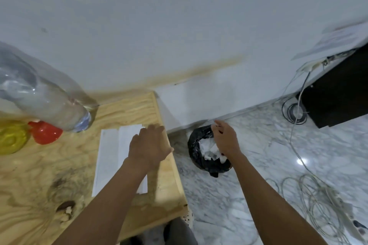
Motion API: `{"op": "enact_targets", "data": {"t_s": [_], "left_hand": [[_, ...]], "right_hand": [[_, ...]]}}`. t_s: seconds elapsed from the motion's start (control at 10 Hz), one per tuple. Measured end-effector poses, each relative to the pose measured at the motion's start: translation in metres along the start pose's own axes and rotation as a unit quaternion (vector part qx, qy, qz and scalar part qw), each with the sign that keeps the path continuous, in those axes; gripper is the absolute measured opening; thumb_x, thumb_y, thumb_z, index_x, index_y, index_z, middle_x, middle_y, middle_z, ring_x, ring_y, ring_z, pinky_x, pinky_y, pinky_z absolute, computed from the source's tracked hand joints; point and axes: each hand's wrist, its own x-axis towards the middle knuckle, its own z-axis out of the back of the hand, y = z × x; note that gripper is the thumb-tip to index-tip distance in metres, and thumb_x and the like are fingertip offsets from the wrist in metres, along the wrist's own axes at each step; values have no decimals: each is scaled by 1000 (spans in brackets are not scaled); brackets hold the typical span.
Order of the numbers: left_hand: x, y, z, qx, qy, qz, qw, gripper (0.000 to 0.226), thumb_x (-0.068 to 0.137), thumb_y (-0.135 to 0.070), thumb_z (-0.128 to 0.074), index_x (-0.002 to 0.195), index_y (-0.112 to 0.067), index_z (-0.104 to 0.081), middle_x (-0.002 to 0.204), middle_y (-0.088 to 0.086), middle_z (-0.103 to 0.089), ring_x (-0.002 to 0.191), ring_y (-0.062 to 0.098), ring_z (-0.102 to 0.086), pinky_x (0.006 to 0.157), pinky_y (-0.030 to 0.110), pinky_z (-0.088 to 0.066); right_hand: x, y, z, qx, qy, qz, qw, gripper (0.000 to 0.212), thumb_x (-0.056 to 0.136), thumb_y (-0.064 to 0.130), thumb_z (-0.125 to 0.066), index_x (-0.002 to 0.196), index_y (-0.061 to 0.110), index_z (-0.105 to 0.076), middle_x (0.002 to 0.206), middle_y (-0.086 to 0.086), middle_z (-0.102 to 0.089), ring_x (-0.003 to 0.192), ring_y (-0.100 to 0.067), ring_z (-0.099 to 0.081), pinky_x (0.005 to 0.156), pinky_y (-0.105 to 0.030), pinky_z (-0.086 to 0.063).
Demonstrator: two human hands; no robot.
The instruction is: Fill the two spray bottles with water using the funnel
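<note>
A red funnel [44,132] lies on the wooden table [137,109] at the left, beside a yellow translucent object [11,139] cut off by the frame edge. A large clear plastic bottle [39,93] stands blurred behind them. My left hand [149,145] hovers over the table's right edge above a white paper sheet [110,155], fingers relaxed and holding nothing. My right hand [225,139] hangs off the table over a black-lined bin [194,145] on the floor, fingers loose and apparently holding nothing. I cannot make out any spray bottle.
The bin holds crumpled white paper. A white wall runs behind the table and bin. A black cabinet [338,93] stands at the far right, with coiled cables [310,191] spread over the marble floor in front of it.
</note>
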Motion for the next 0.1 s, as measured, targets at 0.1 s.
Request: {"op": "enact_targets", "data": {"t_s": [0.1], "left_hand": [[-10, -1, 38, -208, -22, 14, 978, 65, 87, -58, -63, 143, -31, -44, 148, -6, -44, 136, 17, -44, 106, 34, -41]], "right_hand": [[-24, 71, 14, 9, 3, 91, 996, 37, 102, 35, -52, 137, 23, -56, 140, 1, -56, 125, -14, -55, 102, -29, -44]]}}
